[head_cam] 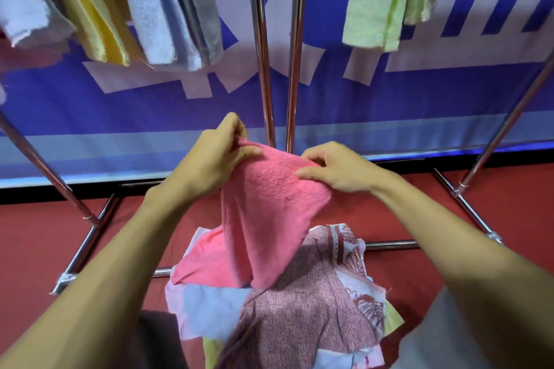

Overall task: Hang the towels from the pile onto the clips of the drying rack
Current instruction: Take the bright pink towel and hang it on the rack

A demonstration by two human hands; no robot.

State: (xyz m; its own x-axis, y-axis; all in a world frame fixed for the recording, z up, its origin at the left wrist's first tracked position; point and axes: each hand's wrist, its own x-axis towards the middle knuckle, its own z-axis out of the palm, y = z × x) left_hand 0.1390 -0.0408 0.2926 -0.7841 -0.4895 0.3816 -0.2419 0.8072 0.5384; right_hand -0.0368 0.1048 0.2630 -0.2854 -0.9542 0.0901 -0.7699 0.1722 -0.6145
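Perhaps a hall: banner, red floor, rack

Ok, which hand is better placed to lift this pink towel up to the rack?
Probably the left hand: it pinches the top corner of the pink towel and sits higher, nearer the rack poles. The right hand holds the edge lower down.

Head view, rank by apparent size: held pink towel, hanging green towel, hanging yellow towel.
1. pink towel, though it is nearest the camera.
2. green towel.
3. yellow towel, seen nearly edge-on.
Both hanging ones are cropped at the top.
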